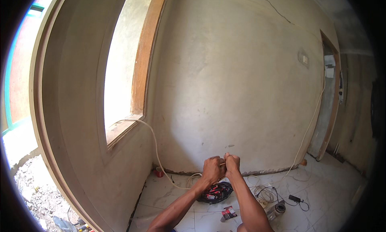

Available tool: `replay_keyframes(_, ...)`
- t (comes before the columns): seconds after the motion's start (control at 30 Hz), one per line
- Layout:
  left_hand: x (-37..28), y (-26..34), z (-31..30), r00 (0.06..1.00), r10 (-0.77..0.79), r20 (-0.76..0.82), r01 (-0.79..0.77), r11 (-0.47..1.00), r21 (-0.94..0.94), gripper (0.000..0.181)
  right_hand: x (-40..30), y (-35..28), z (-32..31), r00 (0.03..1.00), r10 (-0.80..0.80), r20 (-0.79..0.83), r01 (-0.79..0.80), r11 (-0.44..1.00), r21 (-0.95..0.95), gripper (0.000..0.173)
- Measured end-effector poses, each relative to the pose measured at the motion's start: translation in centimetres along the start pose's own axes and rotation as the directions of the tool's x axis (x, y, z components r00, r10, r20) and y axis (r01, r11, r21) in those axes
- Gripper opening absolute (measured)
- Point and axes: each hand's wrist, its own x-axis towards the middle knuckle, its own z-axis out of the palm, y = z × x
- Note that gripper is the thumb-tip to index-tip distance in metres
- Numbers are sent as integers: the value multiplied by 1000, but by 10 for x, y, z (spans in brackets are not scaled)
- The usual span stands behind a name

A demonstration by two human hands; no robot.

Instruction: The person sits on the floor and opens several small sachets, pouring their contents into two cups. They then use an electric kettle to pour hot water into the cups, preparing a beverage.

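Observation:
My left hand and my right hand are raised close together in front of me, fingers curled. Between them shows a thin light-coloured piece, gripped by both; most of it is hidden by the fingers, so its kind cannot be made out. Below the hands, a black plastic bag lies spread on the tiled floor, holding several red-and-black items. A red-and-black packet rests nearer to me, with a small grey round object beside it.
A white cable hangs from the wooden window sill to the floor. Coiled cable, a black adapter and a grey cylindrical object lie right. A red cup stands in the corner by the plastered wall.

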Motion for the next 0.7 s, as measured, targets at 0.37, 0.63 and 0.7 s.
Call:
replay_keyframes(0.37,-1,-28,0,997,43,-58,-34,987,160,9,27,9,45,963,187,-197,-161,977,139,16)
replay_keyframes(0.63,-16,-41,-21,998,52,28,-58,954,293,10,71,61,51,863,505,34,-462,759,460,13)
replay_keyframes(0.7,-28,-61,-33,999,40,29,-47,939,341,12,80,87,78,821,563,93,-534,702,471,11)
